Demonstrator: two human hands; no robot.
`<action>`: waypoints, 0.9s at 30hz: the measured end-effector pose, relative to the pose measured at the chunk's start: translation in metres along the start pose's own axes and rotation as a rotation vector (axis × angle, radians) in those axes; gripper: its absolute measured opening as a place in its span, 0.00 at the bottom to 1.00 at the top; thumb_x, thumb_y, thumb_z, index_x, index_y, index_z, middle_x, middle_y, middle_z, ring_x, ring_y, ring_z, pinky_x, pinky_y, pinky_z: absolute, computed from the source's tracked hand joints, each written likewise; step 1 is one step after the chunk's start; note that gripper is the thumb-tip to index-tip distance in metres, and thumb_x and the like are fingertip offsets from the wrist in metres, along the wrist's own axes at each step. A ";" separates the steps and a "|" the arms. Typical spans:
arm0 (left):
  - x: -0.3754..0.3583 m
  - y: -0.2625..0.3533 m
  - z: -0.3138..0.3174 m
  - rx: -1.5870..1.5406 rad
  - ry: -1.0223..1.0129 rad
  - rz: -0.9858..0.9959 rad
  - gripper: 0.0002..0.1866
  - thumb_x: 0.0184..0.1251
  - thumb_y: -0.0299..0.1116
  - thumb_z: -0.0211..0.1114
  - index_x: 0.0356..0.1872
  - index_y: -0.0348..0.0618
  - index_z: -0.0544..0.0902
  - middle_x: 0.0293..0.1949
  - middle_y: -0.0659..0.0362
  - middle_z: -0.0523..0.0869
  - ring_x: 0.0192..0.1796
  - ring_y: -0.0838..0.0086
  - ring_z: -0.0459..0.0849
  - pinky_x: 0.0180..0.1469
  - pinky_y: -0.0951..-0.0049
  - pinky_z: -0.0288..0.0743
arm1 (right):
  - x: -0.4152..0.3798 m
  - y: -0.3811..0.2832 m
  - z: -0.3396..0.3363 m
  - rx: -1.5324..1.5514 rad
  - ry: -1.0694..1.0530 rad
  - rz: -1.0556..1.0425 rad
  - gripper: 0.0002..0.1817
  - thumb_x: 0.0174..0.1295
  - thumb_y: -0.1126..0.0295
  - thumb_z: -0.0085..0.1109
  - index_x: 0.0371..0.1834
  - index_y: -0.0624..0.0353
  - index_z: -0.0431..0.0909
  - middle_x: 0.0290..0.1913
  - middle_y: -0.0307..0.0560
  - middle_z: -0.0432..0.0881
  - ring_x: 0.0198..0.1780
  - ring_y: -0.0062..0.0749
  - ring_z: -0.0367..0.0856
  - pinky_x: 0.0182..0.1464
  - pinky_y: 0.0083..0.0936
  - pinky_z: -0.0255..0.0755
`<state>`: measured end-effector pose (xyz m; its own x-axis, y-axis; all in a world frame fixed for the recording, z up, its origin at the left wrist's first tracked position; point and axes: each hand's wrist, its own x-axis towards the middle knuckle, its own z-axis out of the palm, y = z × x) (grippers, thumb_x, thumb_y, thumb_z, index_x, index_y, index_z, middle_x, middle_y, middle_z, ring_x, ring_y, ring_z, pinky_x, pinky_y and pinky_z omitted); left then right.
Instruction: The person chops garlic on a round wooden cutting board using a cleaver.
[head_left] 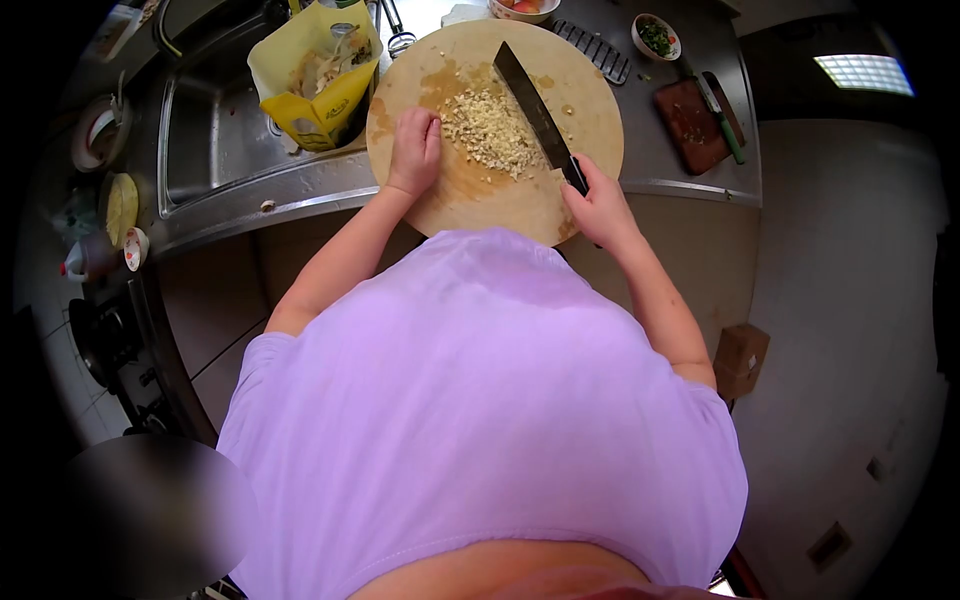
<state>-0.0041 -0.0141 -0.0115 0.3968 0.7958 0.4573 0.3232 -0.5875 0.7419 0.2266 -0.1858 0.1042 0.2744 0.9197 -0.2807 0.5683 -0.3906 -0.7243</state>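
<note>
On the round wooden cutting board [500,215] lies a heap of finely chopped pale bits that look like garlic [490,130]. My right hand [603,208] grips the black handle of a broad kitchen knife [530,105]. Its dark blade points away from me and slants to the left, along the right side of the heap. My left hand [415,150] rests as a loose fist on the board's left part, just beside the chopped bits. Nothing shows in its curled fingers.
Left of the board, a yellow bag [315,85] with scraps stands by the steel sink [190,150]. To the right are a black slotted rack [592,50], a bowl of chopped greens [656,37], and a green-handled knife [722,125] on a brown board [690,125].
</note>
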 end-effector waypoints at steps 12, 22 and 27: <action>0.001 0.003 -0.001 -0.001 -0.002 -0.018 0.03 0.67 0.26 0.56 0.35 0.37 0.76 0.35 0.48 0.77 0.42 0.51 0.74 0.48 0.59 0.68 | -0.011 0.009 -0.006 -0.006 0.162 0.050 0.25 0.60 0.65 0.56 0.60 0.62 0.72 0.35 0.63 0.84 0.39 0.54 0.85 0.43 0.39 0.77; 0.001 0.001 0.000 -0.002 -0.007 -0.013 0.03 0.66 0.26 0.57 0.35 0.37 0.76 0.36 0.48 0.77 0.42 0.51 0.75 0.49 0.59 0.68 | -0.016 0.034 -0.007 0.051 0.228 0.117 0.24 0.60 0.66 0.56 0.60 0.62 0.72 0.39 0.68 0.83 0.45 0.62 0.83 0.47 0.44 0.76; 0.001 0.002 0.000 0.005 0.011 0.003 0.03 0.66 0.26 0.57 0.35 0.37 0.76 0.36 0.48 0.77 0.43 0.51 0.75 0.49 0.59 0.68 | -0.017 0.019 0.008 -0.149 0.235 0.091 0.26 0.61 0.66 0.54 0.63 0.59 0.69 0.41 0.70 0.82 0.45 0.66 0.81 0.49 0.52 0.75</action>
<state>-0.0028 -0.0145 -0.0093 0.3880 0.7955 0.4654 0.3266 -0.5908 0.7377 0.2266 -0.2084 0.0906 0.4923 0.8528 -0.1742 0.6356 -0.4889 -0.5974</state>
